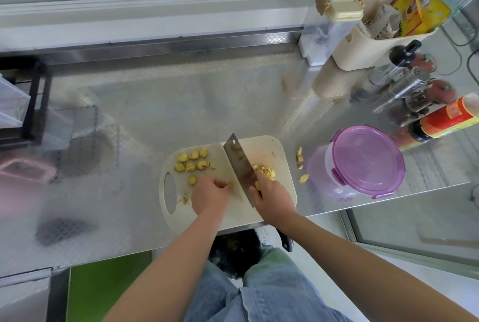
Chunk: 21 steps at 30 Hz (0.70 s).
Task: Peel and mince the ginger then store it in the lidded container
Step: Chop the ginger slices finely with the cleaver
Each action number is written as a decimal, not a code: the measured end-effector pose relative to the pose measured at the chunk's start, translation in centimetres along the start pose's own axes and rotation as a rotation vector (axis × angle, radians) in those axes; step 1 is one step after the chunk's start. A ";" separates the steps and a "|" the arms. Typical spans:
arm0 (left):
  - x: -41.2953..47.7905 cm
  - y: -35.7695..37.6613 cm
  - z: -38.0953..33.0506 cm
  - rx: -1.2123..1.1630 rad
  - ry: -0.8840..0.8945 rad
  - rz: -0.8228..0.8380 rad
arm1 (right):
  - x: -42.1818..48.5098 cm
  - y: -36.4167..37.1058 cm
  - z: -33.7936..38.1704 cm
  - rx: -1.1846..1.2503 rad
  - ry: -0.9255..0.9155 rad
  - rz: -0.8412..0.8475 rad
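A cream cutting board lies at the counter's front edge. Several yellow ginger slices sit on its left half, and a small heap of cut ginger lies right of the blade. My right hand grips a cleaver at the top of its handle, blade edge down on the board. My left hand pinches a small ginger piece just left of the blade. A round container with a purple lid stands closed to the right of the board.
Ginger peel scraps lie on the steel counter between board and container. Sauce bottles, shakers and a cream caddy crowd the back right. A black rack stands at the left. A dark bin sits below the counter edge.
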State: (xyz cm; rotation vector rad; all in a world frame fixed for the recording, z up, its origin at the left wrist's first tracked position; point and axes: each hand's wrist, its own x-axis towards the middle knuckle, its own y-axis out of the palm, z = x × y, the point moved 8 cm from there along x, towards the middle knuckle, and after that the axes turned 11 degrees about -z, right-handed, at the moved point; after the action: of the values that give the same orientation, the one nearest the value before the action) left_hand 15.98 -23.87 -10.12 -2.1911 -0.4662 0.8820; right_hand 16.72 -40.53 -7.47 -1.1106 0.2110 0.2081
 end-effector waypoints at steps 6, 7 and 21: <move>-0.3 0.9 0.1 -0.050 -0.033 0.011 | -0.7 -0.2 0.4 -0.089 -0.072 -0.002; -0.5 1.1 -0.1 -0.054 -0.025 0.014 | -0.8 -0.3 0.3 -0.111 -0.083 0.002; -0.8 1.8 -0.2 -0.060 -0.040 0.007 | -0.6 -1.2 0.8 -0.105 -0.118 -0.045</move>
State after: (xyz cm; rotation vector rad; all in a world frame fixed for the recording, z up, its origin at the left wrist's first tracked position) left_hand 15.68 -25.60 -11.00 -2.2342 -0.5098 0.9281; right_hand 16.56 -40.33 -5.92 -1.2022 0.0699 0.2460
